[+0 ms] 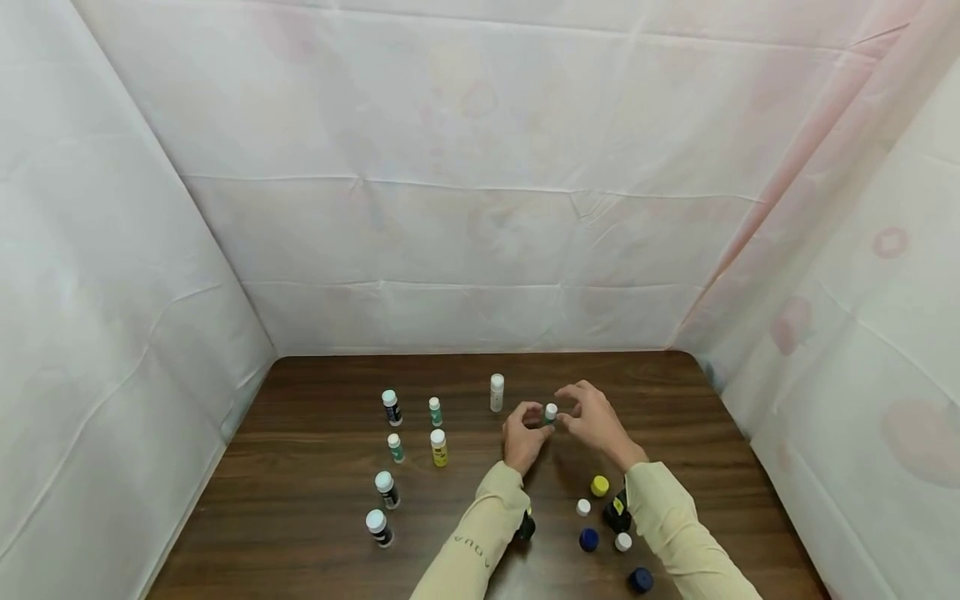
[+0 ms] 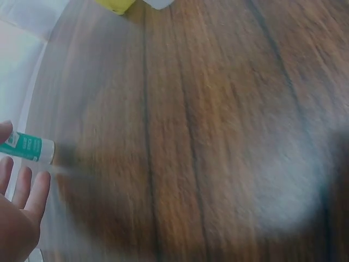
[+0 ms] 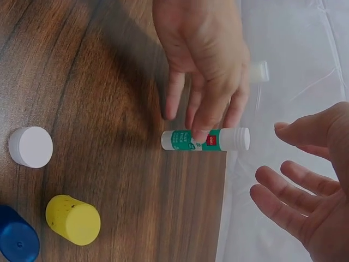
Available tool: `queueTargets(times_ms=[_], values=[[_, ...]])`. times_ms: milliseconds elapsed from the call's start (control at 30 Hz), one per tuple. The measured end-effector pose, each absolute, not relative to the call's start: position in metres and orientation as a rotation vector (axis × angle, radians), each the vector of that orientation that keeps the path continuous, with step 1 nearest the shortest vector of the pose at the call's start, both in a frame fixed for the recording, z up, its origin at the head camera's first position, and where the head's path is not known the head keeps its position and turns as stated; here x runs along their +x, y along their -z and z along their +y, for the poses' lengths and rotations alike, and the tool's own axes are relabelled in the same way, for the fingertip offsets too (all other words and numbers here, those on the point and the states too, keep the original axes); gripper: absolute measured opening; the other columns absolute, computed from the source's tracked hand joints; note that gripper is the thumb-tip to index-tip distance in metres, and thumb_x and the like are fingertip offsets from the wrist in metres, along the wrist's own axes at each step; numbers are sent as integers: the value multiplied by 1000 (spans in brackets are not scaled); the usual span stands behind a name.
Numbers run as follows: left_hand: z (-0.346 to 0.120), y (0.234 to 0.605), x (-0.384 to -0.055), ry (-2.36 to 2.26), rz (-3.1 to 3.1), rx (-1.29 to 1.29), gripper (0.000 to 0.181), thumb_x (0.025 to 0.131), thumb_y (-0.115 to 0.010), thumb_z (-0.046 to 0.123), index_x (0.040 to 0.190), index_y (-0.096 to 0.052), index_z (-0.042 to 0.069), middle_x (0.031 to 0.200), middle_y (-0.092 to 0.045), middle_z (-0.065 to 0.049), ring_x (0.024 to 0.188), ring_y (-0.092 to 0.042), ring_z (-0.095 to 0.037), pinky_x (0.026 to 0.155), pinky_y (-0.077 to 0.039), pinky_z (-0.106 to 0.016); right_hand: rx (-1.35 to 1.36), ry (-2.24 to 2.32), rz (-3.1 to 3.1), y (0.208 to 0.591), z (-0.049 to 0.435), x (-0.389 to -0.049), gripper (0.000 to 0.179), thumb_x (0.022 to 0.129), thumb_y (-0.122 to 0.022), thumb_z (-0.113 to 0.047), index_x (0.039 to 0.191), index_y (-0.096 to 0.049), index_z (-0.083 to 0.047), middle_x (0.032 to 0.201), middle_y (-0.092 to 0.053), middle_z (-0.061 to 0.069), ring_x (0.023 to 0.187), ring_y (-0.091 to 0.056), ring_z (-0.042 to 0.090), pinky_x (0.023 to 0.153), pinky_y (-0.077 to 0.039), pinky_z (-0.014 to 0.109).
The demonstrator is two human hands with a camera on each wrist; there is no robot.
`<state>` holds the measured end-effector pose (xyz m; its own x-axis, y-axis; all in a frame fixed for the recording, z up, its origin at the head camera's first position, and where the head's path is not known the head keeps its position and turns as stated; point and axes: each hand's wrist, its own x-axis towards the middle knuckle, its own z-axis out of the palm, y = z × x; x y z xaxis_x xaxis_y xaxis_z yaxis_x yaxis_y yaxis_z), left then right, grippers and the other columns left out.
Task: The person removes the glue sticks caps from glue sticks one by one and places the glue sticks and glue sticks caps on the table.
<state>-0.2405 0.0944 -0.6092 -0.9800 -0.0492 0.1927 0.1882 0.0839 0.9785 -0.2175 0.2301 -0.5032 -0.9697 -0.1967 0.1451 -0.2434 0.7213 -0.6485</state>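
A green and white glue stick [image 3: 180, 140] with a white cap [image 3: 235, 139] stands upright, cap upward, between my hands. My left hand [image 1: 522, 437] pinches its green body, thumb on the label side. In the left wrist view, its white base [image 2: 47, 152] shows beside the left fingers [image 2: 39, 194]. My right hand [image 1: 592, 419] is close by on the other side, fingers spread and loosely bent, thumb [image 3: 300, 130] apart from the cap.
A white tube [image 1: 497, 393] stands behind the left hand. Several capped glue sticks and bottles stand on the left, including a yellow bottle [image 1: 438, 448]. Near the right forearm lie a yellow cap [image 1: 599, 486], white caps [image 1: 583, 507] and blue caps [image 1: 588, 539]. Cloth walls surround the table.
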Motion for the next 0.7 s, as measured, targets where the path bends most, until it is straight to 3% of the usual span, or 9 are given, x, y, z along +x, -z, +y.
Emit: queueTargets(times_ms=[267,367,700], values=[[100,609,-245,1922,-2231,-95,30,67,-79,-5,91,-69,8,85,-69,-4,83,-65,-19,75,-53,-37,359,-1082,-2849,504,232,-219,32,81,-72,-3,113,-65,-6,106,-56,14,68,-53,14,56,-47,30],[98,607,-244,1895,-2243,-87,27,67,-79,-4,89,-69,8,83,-69,-3,81,-64,-17,80,-49,-37,361,-1076,-2846,504,231,-220,33,81,-72,-3,113,-65,-6,105,-56,12,68,-53,14,56,-47,29],[93,599,-241,1921,-2252,-120,25,68,-78,-4,88,-70,7,84,-69,-6,82,-65,-23,76,-51,-36,381,-1053,-2831,501,230,-220,34,81,-73,-4,114,-64,-7,106,-55,11,70,-53,14,58,-48,29]])
